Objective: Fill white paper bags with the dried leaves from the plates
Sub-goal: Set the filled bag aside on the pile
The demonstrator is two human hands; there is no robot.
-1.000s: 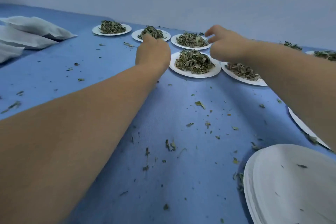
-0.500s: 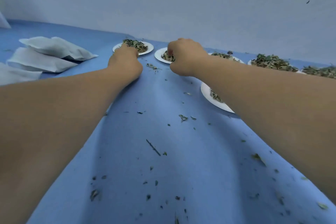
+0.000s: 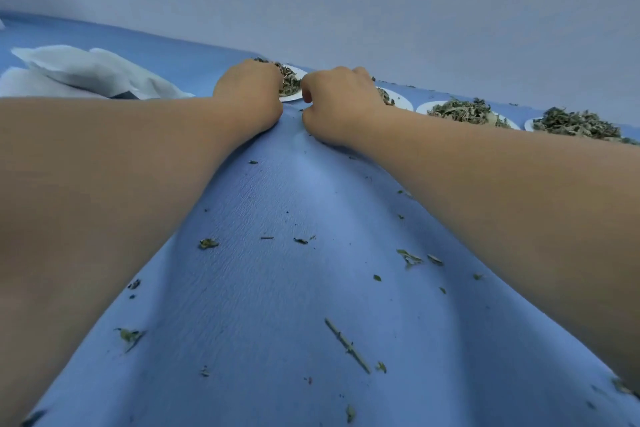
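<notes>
At the far left of a row of plates stands a white paper plate heaped with dried leaves. My left hand lies over its left side with the fingers curled out of sight round the rim. My right hand has curled fingers and pinches the plate's right rim. White paper bags lie in a loose pile to the left of my left arm.
Three more leaf-filled plates continue the row to the right, the nearest partly hidden behind my right hand. Leaf crumbs and a twig are scattered over the blue table cover. A pale wall rises just behind the plates.
Both hands shifted left along the row. My right hand left the second plate and came to the right rim of the leftmost plate, close to my left hand.
</notes>
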